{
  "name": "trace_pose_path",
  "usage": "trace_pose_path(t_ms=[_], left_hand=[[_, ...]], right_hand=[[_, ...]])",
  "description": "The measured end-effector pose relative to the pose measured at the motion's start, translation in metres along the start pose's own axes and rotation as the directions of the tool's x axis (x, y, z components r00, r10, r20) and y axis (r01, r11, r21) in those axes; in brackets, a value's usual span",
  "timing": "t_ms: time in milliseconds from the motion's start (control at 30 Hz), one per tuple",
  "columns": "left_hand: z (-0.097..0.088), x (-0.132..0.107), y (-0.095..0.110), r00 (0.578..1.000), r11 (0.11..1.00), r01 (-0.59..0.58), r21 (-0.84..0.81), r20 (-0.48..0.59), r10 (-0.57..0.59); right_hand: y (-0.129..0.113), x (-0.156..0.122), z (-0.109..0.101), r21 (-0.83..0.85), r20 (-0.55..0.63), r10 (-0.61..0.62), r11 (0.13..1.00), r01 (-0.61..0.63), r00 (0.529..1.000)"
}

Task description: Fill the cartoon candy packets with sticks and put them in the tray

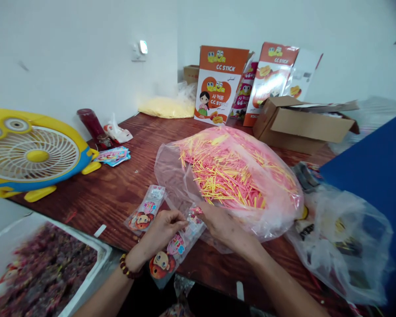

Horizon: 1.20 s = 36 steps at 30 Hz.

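Observation:
A clear printed pouch (176, 253) with a cartoon face lies tilted under my hands, near the table's front edge. My left hand (166, 226) is closed in a pinch on the pouch's upper left side. At its upper end, my right hand (222, 224) is closed, with small pink stick ends (197, 211) showing at the fingertips. How many sticks it holds is hidden. Just beyond stands a large clear bag (284, 193), its mouth open toward me, full of thin pink and yellow sticks (227, 176). A second printed pouch (147, 209) lies flat left of my left hand.
A yellow fan (38, 154) stands left, beside stacked printed packets (114, 155). Printed cartons (219, 83) and an open cardboard box (312, 125) are at the back. A crumpled plastic bag (343, 237) lies right. A white tub (100, 259) of dark reddish packets sits below left.

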<state>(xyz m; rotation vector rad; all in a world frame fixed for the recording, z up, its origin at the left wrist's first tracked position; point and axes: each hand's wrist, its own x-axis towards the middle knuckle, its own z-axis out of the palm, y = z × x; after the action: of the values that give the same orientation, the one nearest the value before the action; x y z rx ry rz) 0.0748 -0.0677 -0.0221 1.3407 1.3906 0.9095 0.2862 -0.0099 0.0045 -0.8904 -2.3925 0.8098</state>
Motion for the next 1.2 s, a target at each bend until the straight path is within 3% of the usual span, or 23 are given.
trace_pose_path(t_ms=[167, 333, 433, 667, 800, 900, 1033, 1200], left_hand=[[0.001, 0.0, -0.003, 1.0, 1.0, -0.008, -0.01, 0.016, 0.008], [0.003, 0.002, 0.0, 0.999, 0.997, -0.033, 0.064, -0.008, 0.033], [0.004, 0.002, 0.001, 1.0, 0.993, -0.021, 0.116, 0.008, 0.02], [0.004, 0.0, -0.004, 0.998, 0.996, -0.053, 0.069, 0.026, 0.051], [0.005, -0.002, -0.001, 0.993, 0.991, -0.12, 0.061, -0.013, 0.121], [0.008, -0.003, 0.006, 0.979, 0.974, -0.2, 0.109, -0.016, 0.202], [0.013, -0.005, 0.011, 0.967, 0.962, -0.25, 0.105, -0.029, 0.255], [0.016, -0.004, 0.008, 0.966, 0.969, -0.246, 0.033, -0.076, 0.248]], right_hand=[[-0.009, 0.005, -0.008, -0.126, 0.105, 0.032, 0.992, -0.019, 0.994], [-0.007, 0.007, 0.004, -0.149, 0.11, 0.049, 0.988, -0.032, 0.993], [-0.005, 0.006, 0.006, -0.072, 0.114, 0.08, 0.995, -0.072, 0.99], [0.013, 0.003, -0.005, 0.213, 0.072, 0.167, 0.961, -0.178, 0.983], [0.005, 0.008, -0.008, 0.561, -0.099, 0.309, 0.803, -0.203, 0.946], [-0.013, 0.014, -0.006, 0.813, -0.261, 0.396, 0.582, -0.02, 0.881], [-0.034, 0.025, 0.004, 0.899, -0.347, 0.444, 0.407, 0.159, 0.826], [-0.04, 0.03, 0.024, 0.922, -0.338, 0.472, 0.342, 0.184, 0.814]])
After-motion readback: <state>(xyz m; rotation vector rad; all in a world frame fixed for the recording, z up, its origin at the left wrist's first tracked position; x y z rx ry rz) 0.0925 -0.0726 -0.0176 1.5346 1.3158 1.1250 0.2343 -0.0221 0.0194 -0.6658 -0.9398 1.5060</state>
